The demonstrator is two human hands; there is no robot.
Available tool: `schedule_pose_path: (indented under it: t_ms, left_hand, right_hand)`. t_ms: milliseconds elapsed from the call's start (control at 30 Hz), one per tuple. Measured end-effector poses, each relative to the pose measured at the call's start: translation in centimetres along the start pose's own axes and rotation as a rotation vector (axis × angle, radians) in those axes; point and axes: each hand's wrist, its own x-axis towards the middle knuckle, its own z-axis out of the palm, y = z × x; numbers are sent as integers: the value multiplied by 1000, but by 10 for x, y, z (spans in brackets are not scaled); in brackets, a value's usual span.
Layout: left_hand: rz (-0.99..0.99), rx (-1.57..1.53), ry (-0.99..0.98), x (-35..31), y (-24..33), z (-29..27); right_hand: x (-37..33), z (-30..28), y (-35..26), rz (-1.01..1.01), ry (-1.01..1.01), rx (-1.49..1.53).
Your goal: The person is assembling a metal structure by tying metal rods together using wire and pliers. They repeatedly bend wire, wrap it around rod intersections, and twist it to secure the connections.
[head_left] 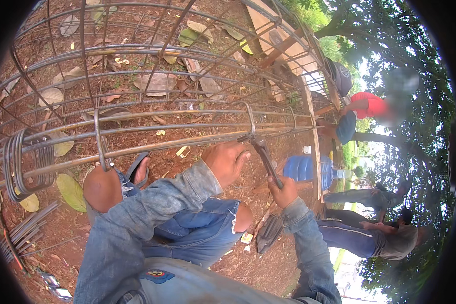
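Long rusty rebars [152, 147] run across the view in front of me, with bent stirrups [99, 139] around them. My right hand [283, 191] is closed round the handles of dark metal pincers [263, 157]. The head of the pincers meets the bars where a stirrup [252, 119] crosses them. Just left of that crossing is my left hand [224, 163], its fingers curled in beside the lowest bar; whatever they grip is hidden. Several stirrups [28, 159] hang bunched on the bars at the far left.
A wooden post [311, 131] stands at the right, beside a blue water jug [299, 168]. Loose rods [28, 230] lie at lower left, near a phone-like object [55, 286]. A dark sandal or shoe [270, 233] lies by my knee. Other people [359, 235] are at the right.
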Motion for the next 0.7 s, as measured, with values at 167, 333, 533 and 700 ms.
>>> schedule_pose_path:
  t_ms: [167, 333, 533, 700]
  left_hand:
    - [-22, 11, -24, 5, 9, -7]
    - [-70, 70, -52, 5, 10, -4]
    - [-126, 160, -78, 11, 22, -10]
    - [-4, 192, 13, 8, 13, -13]
  right_hand:
    - [-4, 2, 15, 37, -598, 892]
    - [1, 13, 7, -430, 580, -522]
    - [1, 13, 27, -168, -284, 549]
    - [44, 50, 105, -154, 119, -153]
